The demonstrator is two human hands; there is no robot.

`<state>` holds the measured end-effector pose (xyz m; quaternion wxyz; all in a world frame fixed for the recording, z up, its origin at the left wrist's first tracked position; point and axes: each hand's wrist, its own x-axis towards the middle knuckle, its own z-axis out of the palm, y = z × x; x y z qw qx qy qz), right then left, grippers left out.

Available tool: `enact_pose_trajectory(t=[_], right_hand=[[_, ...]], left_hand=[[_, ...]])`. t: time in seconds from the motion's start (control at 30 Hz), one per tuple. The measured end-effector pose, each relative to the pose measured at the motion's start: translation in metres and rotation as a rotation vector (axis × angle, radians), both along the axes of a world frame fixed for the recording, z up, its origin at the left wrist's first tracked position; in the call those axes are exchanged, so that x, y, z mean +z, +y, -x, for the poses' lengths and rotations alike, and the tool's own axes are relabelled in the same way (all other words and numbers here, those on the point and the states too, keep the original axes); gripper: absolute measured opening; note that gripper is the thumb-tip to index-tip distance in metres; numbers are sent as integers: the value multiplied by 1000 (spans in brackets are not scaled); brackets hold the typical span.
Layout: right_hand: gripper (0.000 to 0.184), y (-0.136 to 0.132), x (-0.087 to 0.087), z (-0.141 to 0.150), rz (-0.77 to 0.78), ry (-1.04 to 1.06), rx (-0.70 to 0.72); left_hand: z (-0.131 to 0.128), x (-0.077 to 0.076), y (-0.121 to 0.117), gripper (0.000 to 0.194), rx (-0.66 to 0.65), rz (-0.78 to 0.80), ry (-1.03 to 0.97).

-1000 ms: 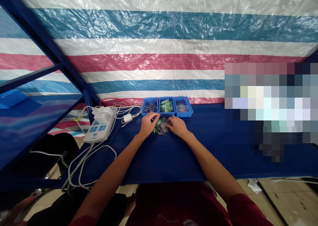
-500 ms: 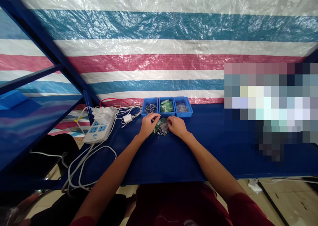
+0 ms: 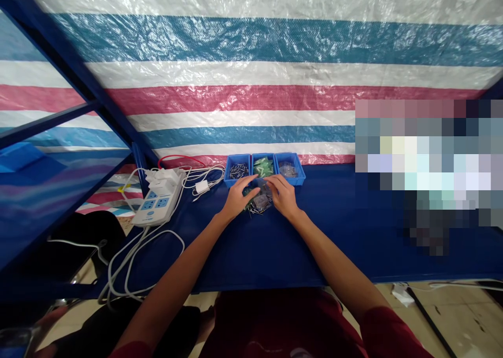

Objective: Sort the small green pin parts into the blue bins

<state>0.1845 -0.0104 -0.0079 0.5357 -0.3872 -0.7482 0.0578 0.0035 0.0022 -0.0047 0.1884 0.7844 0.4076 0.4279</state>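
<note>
Hands (image 3: 236, 198) part-open, any hold can't tell | mixed pile (image 3: 260, 203) partly hid btwn | far R pixelated

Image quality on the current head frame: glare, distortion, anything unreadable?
Head view: white glare streaks on the striped sheet; wide-angle stretch, strongest toward the edges; the right side pixelated into blocks; the small parts between the left hand and right hand too small to make out singly; lower-left corner dark.

Before you hangs a shiny striped sheet (image 3: 243, 98), behind the blue tabletop (image 3: 267, 258); below is pale tiled floor (image 3: 463, 311).
</note>
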Motion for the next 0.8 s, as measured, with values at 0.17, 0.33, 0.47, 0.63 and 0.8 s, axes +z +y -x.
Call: enact_pose_trajectory(t=[0.17,0.33,0.47,0.63,0.8], right_hand=[[30,-1,-1,1,-7,22,43],[27,0,0,1,4,76,44],[25,1,-2,1,95,66,58],[28,2,-4,2,154,49,64],[28,2,-6,3,208,20,100]], left_hand=[[-1,1,-1,26,-29,73,-58],[-2,3,-3,20,-23,100,-148],[-2,4,-3,22,8,125,-275],[-1,4,-2,23,27,121,-317],[0,4,-2,22,18,90,-259]])
